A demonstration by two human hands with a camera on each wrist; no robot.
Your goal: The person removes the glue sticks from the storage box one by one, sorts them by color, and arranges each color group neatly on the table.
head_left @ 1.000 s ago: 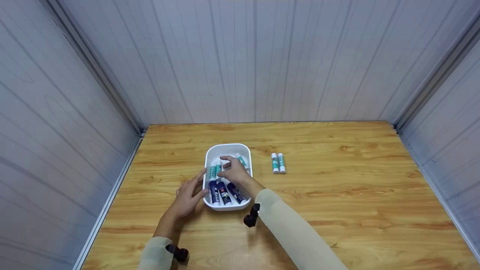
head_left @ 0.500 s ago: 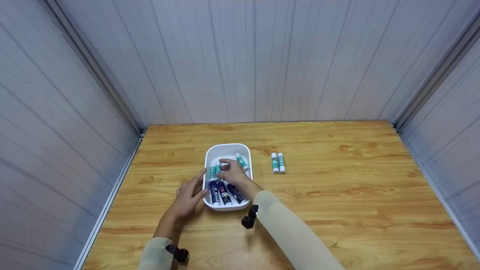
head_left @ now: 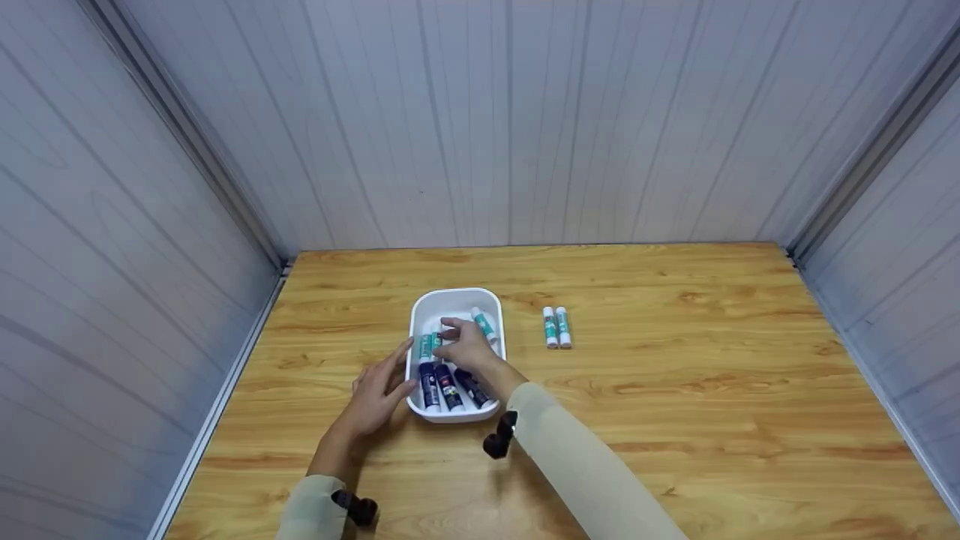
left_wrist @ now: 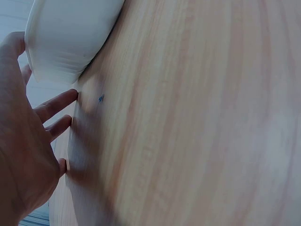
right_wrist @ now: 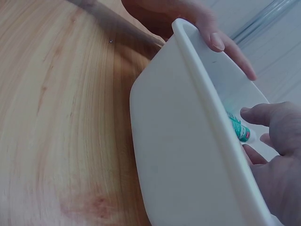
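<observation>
While left hand steadies white tray, fingers straight | right hand inside, fingers curled, grasp unclear

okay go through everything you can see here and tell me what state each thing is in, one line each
white tray: upright on the table, holding tubes.
dark tubes: lying side by side in the tray's near end.
teal tubes: two lying side by side on the table.
left hand: fingers straight against the tray's side.
right hand: reaching into the tray, grip unclear.
</observation>
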